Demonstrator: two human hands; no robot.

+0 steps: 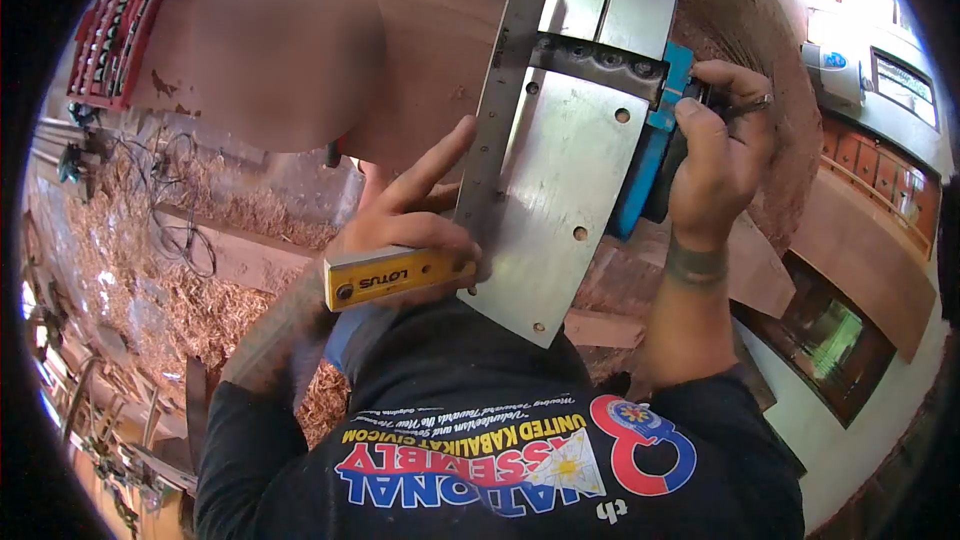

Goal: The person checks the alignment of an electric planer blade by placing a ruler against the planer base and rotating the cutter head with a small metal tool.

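A blue electric planer point(645, 180) is held with its flat metal sole point(575, 170) facing the camera. At its right side, my right hand point(722, 145) is closed around the body, thumb against the blue housing. The steel blade point(492, 105) of a square lies along the left edge of the sole. My left hand point(415, 210) grips the square near its yellow handle point(385, 278), with the index finger stretched out to the steel blade. Above the lower sole plate, the dark cutter slot point(598, 62) with several bolts shows. The planer's handle is mostly hidden by my right hand.
Wood shavings point(245, 210) cover the ground at the left, with a dark cable point(185, 240) and planks among them. A red rack point(125, 30) stands at the upper left beside a large wooden slab point(430, 30). A blurred round patch covers part of the slab.
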